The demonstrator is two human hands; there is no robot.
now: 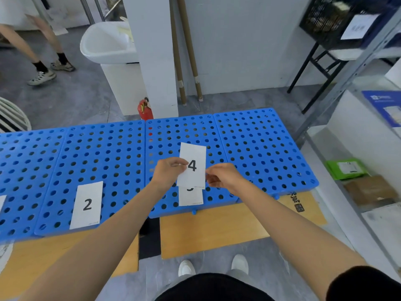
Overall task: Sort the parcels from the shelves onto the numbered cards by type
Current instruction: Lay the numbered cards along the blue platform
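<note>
My left hand (168, 172) pinches the left edge of a white card marked 4 (194, 157), held above the blue perforated platform (260, 137). At the card's right lower edge, my right hand (221, 175) pinches it too. Under it lies another white card (191, 197), its number mostly hidden. A card marked 2 (86, 205) lies flat on the platform to the left. The corner of one more card (1, 203) shows at the far left edge. On the metal shelves to the right lie a green parcel (345, 168), a brown parcel (371, 190) and a blue parcel (386, 107).
A white pillar (152, 51) and a red fire extinguisher (145, 108) stand behind the platform. Another person's legs (41, 51) are at the far left. A black crate (334, 20) sits on a folding table at the upper right. Wooden boards (217, 227) lie under the platform.
</note>
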